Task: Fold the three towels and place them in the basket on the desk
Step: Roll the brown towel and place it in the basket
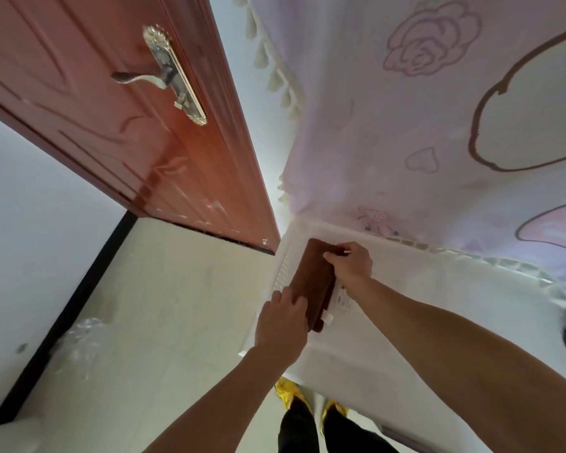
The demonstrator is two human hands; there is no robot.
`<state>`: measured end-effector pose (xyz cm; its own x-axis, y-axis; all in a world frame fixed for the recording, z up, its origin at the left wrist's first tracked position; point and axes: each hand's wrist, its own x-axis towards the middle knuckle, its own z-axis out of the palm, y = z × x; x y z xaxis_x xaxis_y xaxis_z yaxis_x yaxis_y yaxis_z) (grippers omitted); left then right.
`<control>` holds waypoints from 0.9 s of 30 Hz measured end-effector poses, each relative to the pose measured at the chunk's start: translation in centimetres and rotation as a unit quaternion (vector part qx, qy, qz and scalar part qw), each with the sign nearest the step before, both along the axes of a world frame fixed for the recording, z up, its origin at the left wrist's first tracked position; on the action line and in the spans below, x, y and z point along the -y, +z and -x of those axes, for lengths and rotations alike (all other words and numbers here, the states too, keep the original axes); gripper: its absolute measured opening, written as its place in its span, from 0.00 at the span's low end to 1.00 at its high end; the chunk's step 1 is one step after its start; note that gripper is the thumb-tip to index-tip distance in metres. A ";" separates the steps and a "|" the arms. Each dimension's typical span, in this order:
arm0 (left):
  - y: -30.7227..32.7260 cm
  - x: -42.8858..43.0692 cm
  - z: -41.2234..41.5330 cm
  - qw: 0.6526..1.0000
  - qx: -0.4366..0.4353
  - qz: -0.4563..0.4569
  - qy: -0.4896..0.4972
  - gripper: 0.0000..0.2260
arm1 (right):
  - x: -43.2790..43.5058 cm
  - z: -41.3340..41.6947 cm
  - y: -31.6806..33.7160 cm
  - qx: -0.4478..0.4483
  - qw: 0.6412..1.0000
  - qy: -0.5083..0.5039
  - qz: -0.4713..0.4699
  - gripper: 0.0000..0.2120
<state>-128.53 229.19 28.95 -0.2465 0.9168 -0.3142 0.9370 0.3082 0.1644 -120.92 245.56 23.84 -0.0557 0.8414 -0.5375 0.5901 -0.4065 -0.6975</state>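
A folded brown towel (pixel 312 279) lies inside the white perforated basket (pixel 283 273) at the left end of the white desk (pixel 406 322). My left hand (pixel 280 325) rests on the towel's near end, fingers pressing on it. My right hand (pixel 352 263) grips the towel's far right edge. A white label (pixel 342 299) shows beside the towel, under my right wrist. Only this one towel is visible.
A reddish-brown door (pixel 128 109) with a metal handle (pixel 164 76) stands open on the left. A pink floral curtain (pixel 438 125) hangs behind the desk. Pale floor tiles (pixel 160 322) lie to the left, with clear crumpled plastic (pixel 82 341) on them. My yellow shoes (pixel 291 393) are below.
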 end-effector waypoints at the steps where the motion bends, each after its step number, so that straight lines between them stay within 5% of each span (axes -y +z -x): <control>1: -0.4 0.4 -0.2 1.000 0.004 -0.004 -0.023 0.12 | 0.1 0.0 0.0 -0.007 1.000 0.008 -0.001 0.20; 5: -0.9 1.2 0.1 0.998 0.013 0.025 -0.064 0.27 | -0.3 -0.9 1.1 0.038 0.991 0.126 -0.031 0.21; 10: 0.1 1.6 0.7 0.991 -0.007 0.061 -0.122 0.21 | 0.7 -2.6 2.9 0.123 0.916 0.265 -0.275 0.13; 15: 0.0 1.6 1.0 0.984 0.030 0.104 -0.139 0.45 | 0.8 0.0 0.9 0.186 0.840 0.453 -0.233 0.19; 20: -1.3 0.9 0.8 0.978 0.031 0.144 -0.146 0.44 | 0.6 1.0 -0.2 0.250 0.803 0.493 -0.224 0.24; 27: -0.4 2.0 0.6 0.981 0.022 0.136 -0.134 0.29 | -0.5 0.9 1.4 0.244 0.787 0.536 -0.182 0.24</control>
<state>-129.12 227.24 28.54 0.0107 0.8272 -0.5619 0.9843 0.0904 0.1518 -121.79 246.04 25.20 -0.7009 0.5548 -0.4482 0.6916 0.6824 -0.2366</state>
